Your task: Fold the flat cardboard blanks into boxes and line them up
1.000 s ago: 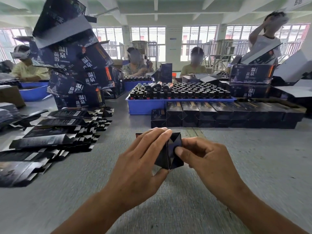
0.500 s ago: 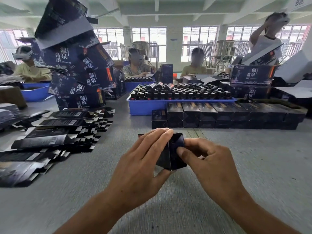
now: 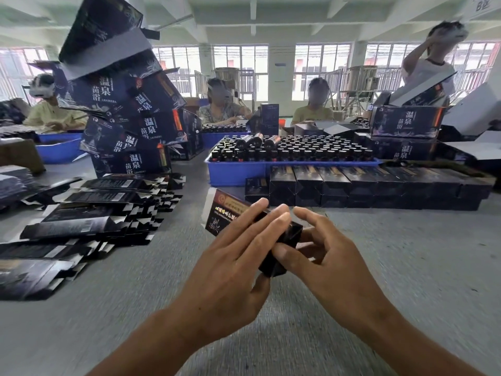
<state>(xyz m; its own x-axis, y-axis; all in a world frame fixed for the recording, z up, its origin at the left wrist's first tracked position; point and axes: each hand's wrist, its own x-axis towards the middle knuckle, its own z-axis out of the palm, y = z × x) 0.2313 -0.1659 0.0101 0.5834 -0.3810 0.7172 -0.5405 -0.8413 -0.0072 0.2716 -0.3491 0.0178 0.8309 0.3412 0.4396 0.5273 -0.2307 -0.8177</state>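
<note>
A small dark cardboard box with gold writing on one side (image 3: 225, 213) sits in the air just over the grey table (image 3: 406, 267), in the middle and close to the person. It is tipped, with its printed end up and to the left and its dark end down near the right. The left hand (image 3: 233, 256) holds the box, with long fingers laid over the top and the thumb under it. The right hand (image 3: 322, 253) pinches the dark near end, with the thumb pressing on it and the other fingers bent behind. Just past the hands, a long row of folded dark boxes (image 3: 366, 185) stands side by side on the table. Behind that row is a blue plastic tray full of little dark bottles (image 3: 292, 158). To the left, many flat dark cardboard blanks (image 3: 89, 213) lie spread in messy heaps. Behind them leans a tall pile of big dark blue boxes with white writing (image 3: 130, 112). Other people sit across the table.
</note>
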